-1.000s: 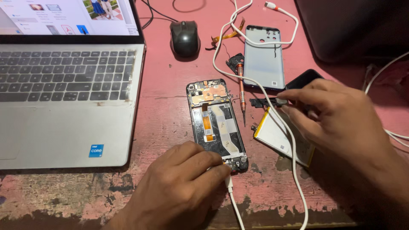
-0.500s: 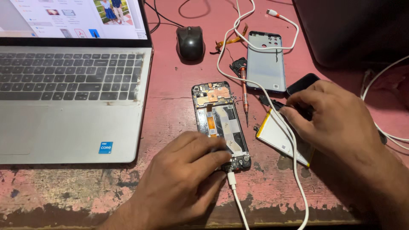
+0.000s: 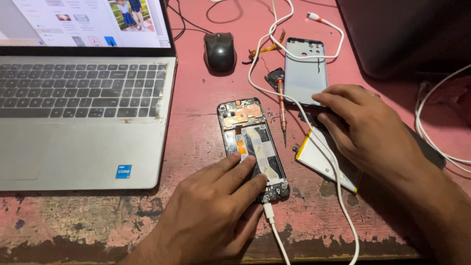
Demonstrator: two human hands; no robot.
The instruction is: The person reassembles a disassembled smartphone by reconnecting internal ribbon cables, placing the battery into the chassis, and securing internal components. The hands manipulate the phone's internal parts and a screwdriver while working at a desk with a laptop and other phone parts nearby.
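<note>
On a worn pink-painted wooden bench [image 3: 196,147] with flaking patches lies an opened black smartphone [image 3: 252,147], back cover off, its copper-coloured circuit parts and silver shielding exposed. The left hand [image 3: 216,216] rests flat and open on its lower half, fingertips pressing the frame. The right hand [image 3: 363,127], fingers curved downward, touches a dark flat part beside a thin rectangular battery with a yellow edge [image 3: 321,159]. A white cable [image 3: 274,230] plugs into the phone's bottom. A slim screwdriver [image 3: 281,105], a pale blue back cover [image 3: 305,68], a glossy black mouse [image 3: 219,50] and a silver laptop [image 3: 83,122] lie nearby.
</note>
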